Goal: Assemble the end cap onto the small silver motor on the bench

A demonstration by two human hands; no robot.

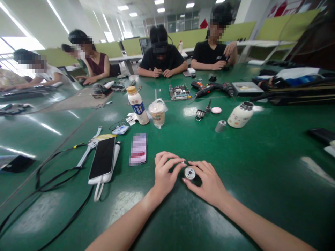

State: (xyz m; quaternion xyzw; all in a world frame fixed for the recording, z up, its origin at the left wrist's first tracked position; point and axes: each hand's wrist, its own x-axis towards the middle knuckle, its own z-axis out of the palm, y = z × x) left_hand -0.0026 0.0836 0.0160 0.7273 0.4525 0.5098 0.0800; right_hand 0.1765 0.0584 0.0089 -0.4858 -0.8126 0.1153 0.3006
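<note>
Both my hands rest on the green table (235, 167) close in front of me. My right hand (208, 183) is closed around a small round metal part (190, 173) with a dark rim, its silver face turned up. My left hand (164, 172) is curled beside it, its fingertips pinched at the part's upper left edge, where a tiny silver piece shows. A white cylindrical body (240, 115) lies tipped on its side farther back, with a small grey metal cylinder (220, 126) next to it.
A phone on a white power bank (103, 160) and a second phone (138, 149) lie to the left, with black cables. A drink bottle (137, 105), a cup (157, 113), a circuit board (179, 92) and a power drill (213, 89) stand farther back. Several people sit across the table.
</note>
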